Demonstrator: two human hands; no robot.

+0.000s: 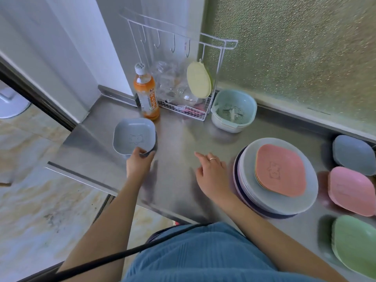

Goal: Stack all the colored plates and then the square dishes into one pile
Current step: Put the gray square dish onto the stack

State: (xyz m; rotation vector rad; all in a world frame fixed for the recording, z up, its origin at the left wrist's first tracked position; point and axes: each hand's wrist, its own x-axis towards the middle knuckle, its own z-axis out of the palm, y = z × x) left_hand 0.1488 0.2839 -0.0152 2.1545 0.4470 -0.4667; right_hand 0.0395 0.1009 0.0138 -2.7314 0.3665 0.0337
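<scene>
Grey-blue square dish (134, 137) pinched by left hand (140, 159); right hand (211, 171) loose; bottle (146, 92) label unreadable

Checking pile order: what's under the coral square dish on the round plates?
Under the coral square dish, an orange-yellow edge of at least one more square dish shows, then the round plates, grey-blue on top, dark rim lowest. How many are stacked is hidden.

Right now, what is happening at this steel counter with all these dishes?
A person is gathering dishes into one pile. The left hand has a grip on a grey-blue square dish near the orange drink bottle. The right hand rests open beside the plate pile, already topped by a pink square dish. Blue, pink and green dishes wait at right.
</scene>
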